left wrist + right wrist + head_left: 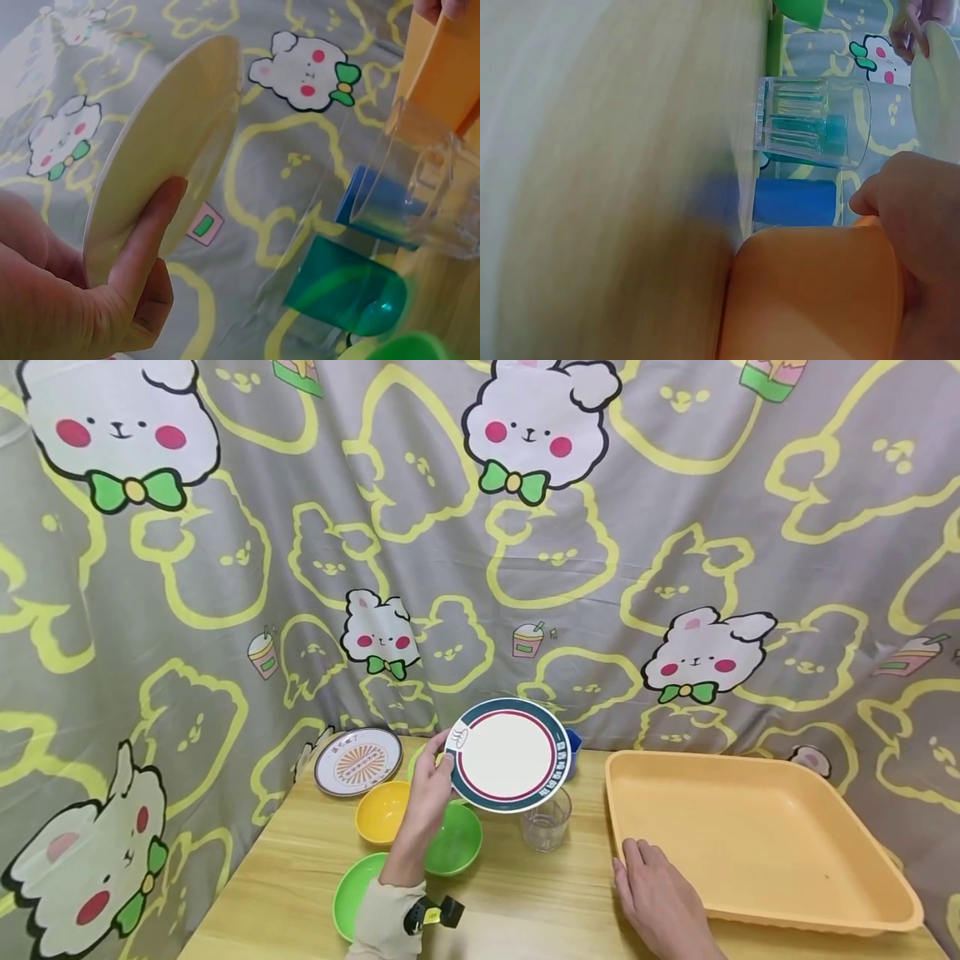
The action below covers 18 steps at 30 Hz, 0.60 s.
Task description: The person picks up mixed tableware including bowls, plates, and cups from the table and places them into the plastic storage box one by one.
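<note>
A: Far left, a sunburst plate (358, 762) is lying by the curtain (300, 568); a near green bowl (352, 897) and a yellow bowl (378, 814) are sitting right of it!

B: And here the left hand (429, 793) is pinching, thumb on the face, fingers behind, with another green bowl (456, 843) sitting below!

A: What's it pinching?

B: The dark-rimmed plate (510, 756), by its left edge! It's hanging tilted above the table (540, 902), face towards us.

A: Next, a clear cup (546, 827) is standing below, a blue cup (574, 753) peeking out behind the plate.

B: On the right, the right hand (662, 893) is gripping the rim of the orange tray (750, 835), fingers pressing together over its left side!
</note>
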Tool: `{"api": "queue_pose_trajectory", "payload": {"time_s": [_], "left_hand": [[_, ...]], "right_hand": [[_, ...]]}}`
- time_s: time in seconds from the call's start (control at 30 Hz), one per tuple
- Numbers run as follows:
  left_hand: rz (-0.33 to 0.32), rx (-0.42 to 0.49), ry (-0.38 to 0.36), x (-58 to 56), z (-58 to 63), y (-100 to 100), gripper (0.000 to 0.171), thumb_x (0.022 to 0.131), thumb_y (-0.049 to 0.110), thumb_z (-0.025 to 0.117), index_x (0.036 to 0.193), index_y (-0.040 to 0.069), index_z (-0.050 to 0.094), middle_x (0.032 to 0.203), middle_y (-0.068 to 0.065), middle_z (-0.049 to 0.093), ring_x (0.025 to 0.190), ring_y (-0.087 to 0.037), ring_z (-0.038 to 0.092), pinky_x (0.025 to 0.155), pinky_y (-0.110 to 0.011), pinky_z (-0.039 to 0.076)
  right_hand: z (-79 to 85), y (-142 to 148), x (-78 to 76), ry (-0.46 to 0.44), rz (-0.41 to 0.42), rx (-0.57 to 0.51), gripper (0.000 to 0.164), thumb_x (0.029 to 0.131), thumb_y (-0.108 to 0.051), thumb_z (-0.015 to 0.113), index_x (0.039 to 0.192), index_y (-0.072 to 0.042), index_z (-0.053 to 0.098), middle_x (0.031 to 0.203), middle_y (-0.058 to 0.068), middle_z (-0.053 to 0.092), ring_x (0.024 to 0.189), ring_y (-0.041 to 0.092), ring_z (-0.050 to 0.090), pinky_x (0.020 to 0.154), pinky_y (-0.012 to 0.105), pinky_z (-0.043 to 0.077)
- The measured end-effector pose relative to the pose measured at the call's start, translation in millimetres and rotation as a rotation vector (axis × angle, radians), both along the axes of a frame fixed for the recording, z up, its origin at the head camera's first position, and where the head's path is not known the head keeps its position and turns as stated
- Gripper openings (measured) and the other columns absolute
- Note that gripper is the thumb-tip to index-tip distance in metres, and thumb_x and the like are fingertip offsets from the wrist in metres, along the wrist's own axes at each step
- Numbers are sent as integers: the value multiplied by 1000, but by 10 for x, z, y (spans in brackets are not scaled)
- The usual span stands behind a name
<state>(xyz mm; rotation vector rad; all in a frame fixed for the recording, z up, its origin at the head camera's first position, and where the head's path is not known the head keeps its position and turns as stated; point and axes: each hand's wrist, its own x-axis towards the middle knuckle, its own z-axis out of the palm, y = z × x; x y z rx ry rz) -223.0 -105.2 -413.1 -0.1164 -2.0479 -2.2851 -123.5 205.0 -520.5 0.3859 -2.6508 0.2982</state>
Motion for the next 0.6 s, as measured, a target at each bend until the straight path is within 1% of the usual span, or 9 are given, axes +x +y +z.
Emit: {"api": "queue_pose_trajectory", "payload": {"time_s": [0.1,0.2,0.43,0.53,0.6], "left_hand": [[-6,17,-6,-36,-24,45,45,110,4,31,154,-4,34,137,-30,49,81,-18,66,61,-25,60],[-14,35,-16,-71,-35,89,44,110,3,31,153,-4,36,133,-29,50,80,-17,66,60,-25,59],[-34,40,-11,-114,-60,160,43,109,3,32,151,-3,39,132,-24,44,76,-15,63,56,-23,57],[-48,46,-17,-109,-66,178,43,110,3,32,152,-2,39,132,-24,42,77,-15,62,56,-23,57],[-50,52,-25,-103,-68,187,43,110,3,32,153,-1,38,134,-23,41,80,-16,61,58,-23,58]], "right_hand": [[2,-8,-4,0,1,2,22,99,-17,61,83,-13,46,71,-5,33,65,12,33,52,23,32],[-6,-13,-5,0,-1,-1,22,99,-17,61,82,-13,46,71,-5,33,65,12,33,52,22,32],[-5,-12,-10,21,-10,-5,21,98,-17,62,83,-11,48,72,-4,34,65,12,34,52,24,33],[10,-7,-9,3,-12,-7,20,98,-18,62,84,-11,50,72,-4,35,65,12,35,52,25,35],[28,-3,-8,-28,-17,-17,19,98,-19,63,86,-10,51,73,-4,37,66,12,36,53,26,37]]}}
